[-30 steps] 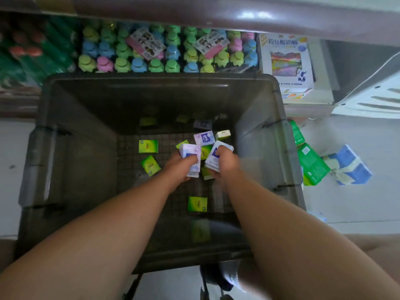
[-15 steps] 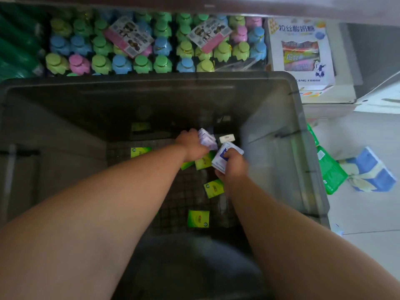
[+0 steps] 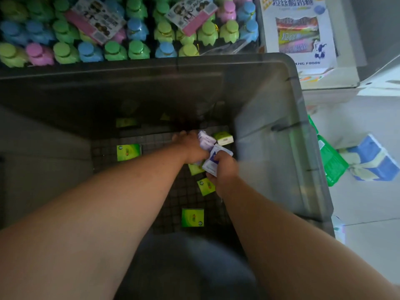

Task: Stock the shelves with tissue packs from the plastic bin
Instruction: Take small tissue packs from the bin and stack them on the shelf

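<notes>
Pale floor tiles flank the dark grey plastic bin; inside, left hand clutches a lilac tissue pack, right hand, at 5 o'clock, a white-and-blue tissue pack.

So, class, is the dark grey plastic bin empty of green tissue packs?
No: several square green tissue packs lie on the gridded floor of the dark grey plastic bin.

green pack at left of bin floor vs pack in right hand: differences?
Colour: the left green pack is bright green; the held pack is white with purple print. State: the green pack lies loose on the floor of the plastic bin; the held pack is gripped by the right hand. Pose: green lies flat, held is tilted. Both are small packs inside the bin.
</notes>
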